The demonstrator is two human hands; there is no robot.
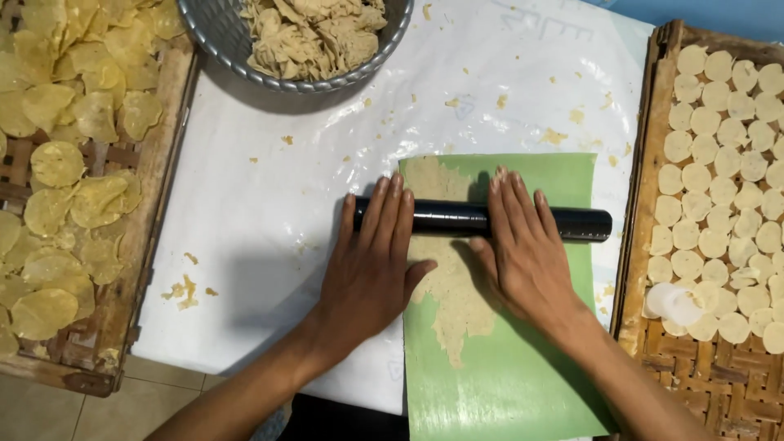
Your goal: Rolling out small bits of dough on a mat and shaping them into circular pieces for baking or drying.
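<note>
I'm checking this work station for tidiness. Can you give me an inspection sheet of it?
Surface: white plastic sheet, crumbs scattered.
Job's things: black rolling pin across flattened dough on green mat.
Clutter: metal basin of dough scraps; left tray of yellow chips; right woven tray of pale rounds.
Grips: left hand and right hand flat on the pin.
Cables: nothing seen.
Surroundings: tiled floor.

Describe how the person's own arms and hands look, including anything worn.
Both forearms are bare to the frame's edge, with no sleeves in view. The left hand and right hand wear no gloves, rings, watch or bracelet. Fingernails are short and unpainted.
</note>
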